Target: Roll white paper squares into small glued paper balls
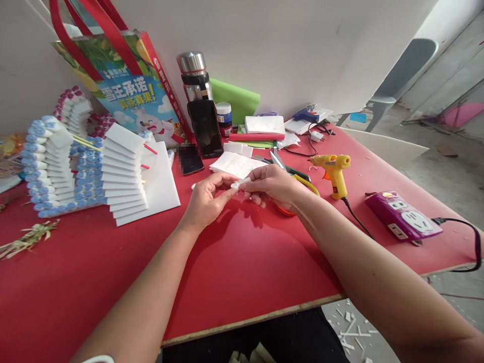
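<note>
Over the middle of the red table (227,282), my left hand (207,199) and my right hand (270,184) meet fingertip to fingertip. Between them is a small piece of white paper (241,183), pinched by both, its exact shape partly covered by my fingers. Just beyond my hands lies a stack of white paper sheets (238,164). Scissors with yellow and red handles (307,184) lie behind and under my right hand, partly hidden by it. To the right, a yellow glue gun (333,171) stands on the table.
A purple power strip (404,217) sits at the right edge. On the left are blue-and-white paper structures (49,166) and fanned white blocks (124,176). A phone (206,126) leans on a steel thermos (192,68) near a printed bag (128,85).
</note>
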The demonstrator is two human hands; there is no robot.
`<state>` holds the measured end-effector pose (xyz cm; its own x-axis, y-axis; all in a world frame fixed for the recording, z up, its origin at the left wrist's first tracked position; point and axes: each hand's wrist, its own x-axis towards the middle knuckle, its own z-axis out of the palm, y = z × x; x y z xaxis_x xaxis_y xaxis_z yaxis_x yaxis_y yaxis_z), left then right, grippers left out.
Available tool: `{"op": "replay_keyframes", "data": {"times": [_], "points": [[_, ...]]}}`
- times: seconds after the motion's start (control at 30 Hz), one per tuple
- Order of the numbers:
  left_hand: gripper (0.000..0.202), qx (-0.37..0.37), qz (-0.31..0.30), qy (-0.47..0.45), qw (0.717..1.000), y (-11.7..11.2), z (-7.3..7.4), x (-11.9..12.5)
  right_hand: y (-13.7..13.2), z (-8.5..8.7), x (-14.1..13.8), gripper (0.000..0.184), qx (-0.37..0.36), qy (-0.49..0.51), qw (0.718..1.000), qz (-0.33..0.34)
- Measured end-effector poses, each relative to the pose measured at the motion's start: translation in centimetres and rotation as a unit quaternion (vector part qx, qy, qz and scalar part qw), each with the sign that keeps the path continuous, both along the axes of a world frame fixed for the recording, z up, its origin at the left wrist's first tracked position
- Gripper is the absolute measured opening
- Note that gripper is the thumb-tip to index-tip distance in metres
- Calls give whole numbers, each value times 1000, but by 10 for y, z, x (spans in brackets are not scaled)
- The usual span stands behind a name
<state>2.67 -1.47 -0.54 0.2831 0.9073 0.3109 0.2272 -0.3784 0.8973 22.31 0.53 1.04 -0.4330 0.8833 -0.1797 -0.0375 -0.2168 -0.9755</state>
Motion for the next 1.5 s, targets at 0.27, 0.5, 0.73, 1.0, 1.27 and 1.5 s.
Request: {"op": "replay_keyframes", "data": {"times": [0.27,0.5,0.73,1.0,1.27,1.5], "points": [[22,-64,-4,-38,997,3,-3,-2,-5,3,-4,13,85,-68,994,-10],[27,-93,5,-52,994,4,-3,-2,-9,1,-7,9,213,-188,959,-18],[30,-96,35,-75,992,7,-9,-2,-12,-4,-15,9,327,-306,892,-69],[35,-106,36,-60,992,4,-2,-3,-15,-7,-11,8,324,-232,916,-45],[31,-36,13,-10,999,5,-4,-4,-8,-4,-11,27,135,-68,988,-32],[25,16,24,74,997,2,-4,-5,-3,-7,-11,27,-17,26,999,-16]]}}
